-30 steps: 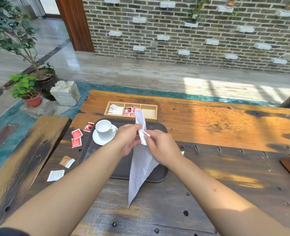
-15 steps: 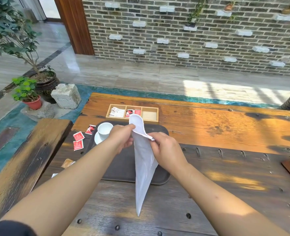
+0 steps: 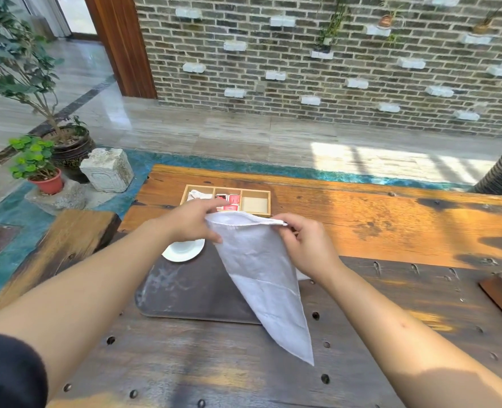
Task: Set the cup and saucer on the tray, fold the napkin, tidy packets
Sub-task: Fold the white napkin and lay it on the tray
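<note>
Grey brick wall [image 3: 332, 69] across the back, small planters on its white ledges. Pale stone floor [image 3: 244, 134] catches sun at right. Potted plants [image 3: 34, 160] left, beside the worn wooden table [image 3: 391, 219].

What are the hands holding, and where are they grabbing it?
The white napkin. The left hand pinches one end of its top edge and the right hand pinches the other, so it hangs down to a point.

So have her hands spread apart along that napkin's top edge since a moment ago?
Yes. The left hand and right hand have moved apart, stretching the napkin wider in front of the wooden box.
</note>
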A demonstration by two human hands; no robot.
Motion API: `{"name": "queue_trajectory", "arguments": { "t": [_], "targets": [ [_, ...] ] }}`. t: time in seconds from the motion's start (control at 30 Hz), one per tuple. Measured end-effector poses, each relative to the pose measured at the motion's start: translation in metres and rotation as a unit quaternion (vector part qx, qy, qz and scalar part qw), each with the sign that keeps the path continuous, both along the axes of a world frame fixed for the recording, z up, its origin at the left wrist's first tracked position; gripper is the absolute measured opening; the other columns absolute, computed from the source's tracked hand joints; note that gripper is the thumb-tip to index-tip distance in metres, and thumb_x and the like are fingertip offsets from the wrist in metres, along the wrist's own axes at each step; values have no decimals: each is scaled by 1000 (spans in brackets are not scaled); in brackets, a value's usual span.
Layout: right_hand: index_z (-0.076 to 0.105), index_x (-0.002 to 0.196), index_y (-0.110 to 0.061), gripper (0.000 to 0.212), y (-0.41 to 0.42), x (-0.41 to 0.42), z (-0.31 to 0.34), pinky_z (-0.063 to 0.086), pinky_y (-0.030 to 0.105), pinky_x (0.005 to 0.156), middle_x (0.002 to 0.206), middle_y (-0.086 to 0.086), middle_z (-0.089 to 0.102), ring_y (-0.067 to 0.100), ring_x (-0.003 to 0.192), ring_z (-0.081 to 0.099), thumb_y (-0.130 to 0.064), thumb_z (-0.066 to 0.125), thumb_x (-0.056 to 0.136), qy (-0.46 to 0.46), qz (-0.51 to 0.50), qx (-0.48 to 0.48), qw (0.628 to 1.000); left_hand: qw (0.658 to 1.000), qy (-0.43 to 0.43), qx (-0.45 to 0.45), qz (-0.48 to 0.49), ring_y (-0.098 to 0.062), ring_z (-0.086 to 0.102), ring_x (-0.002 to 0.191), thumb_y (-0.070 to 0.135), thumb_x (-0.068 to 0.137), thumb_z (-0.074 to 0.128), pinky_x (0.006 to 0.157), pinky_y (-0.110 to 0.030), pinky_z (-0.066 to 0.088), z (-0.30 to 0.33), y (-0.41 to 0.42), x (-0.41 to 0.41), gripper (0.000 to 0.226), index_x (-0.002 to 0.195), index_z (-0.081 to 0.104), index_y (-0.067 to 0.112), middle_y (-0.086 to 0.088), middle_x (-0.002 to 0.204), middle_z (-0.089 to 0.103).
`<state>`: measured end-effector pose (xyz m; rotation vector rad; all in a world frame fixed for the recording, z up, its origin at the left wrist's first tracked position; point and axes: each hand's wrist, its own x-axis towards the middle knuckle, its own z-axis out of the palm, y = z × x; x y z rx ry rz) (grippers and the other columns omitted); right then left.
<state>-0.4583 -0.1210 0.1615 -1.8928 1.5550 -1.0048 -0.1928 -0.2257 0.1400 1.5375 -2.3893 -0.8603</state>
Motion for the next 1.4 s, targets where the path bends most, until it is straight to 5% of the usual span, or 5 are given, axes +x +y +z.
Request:
{"name": "queue_trajectory", "arguments": {
  "t": [0.1,0.4,0.67,0.87,1.4],
  "targets": [
    [72,99,-34,23,-14,-9,8,55,32,67,83,-14,74,5,75,66,-16,58,93,-16,-23,7,1000,998,-43,-34,-5,-23,53,72,49,75,79,63,-33,36,17,-9,3,35,67,60,20,9,70,52],
    [68,78,-37,23,-60,-33,41,42,28,60,67,-15,64,2,58,50,-21,61,92,-22,-50,-13,998,987,66,-132,64,-13,44,54,37,81,77,56,-31,34,87,-18,8,34,73,66,6,-4,57,54],
    [68,78,-44,26,-60,-34,51,45,30,61,70,-12,68,8,61,53,-23,60,92,-45,-43,-28,998,965,131,-209,86,4,47,50,32,78,81,50,-13,33,105,6,11,11,72,73,28,12,53,60],
    [70,86,-46,30,-6,-40,8,43,9,63,83,-30,69,-8,74,61,-17,62,91,-3,19,23,1000,983,131,-121,50,-6,59,62,24,74,86,60,-27,44,47,65,23,10,72,76,24,6,70,71],
    [65,82,-43,18,133,-35,-134,46,17,73,81,-29,66,-5,81,61,-29,60,92,58,178,309,932,976,18,215,2,-4,67,75,54,72,74,73,-33,52,-111,200,48,12,76,76,44,21,77,74]
  ]
}}
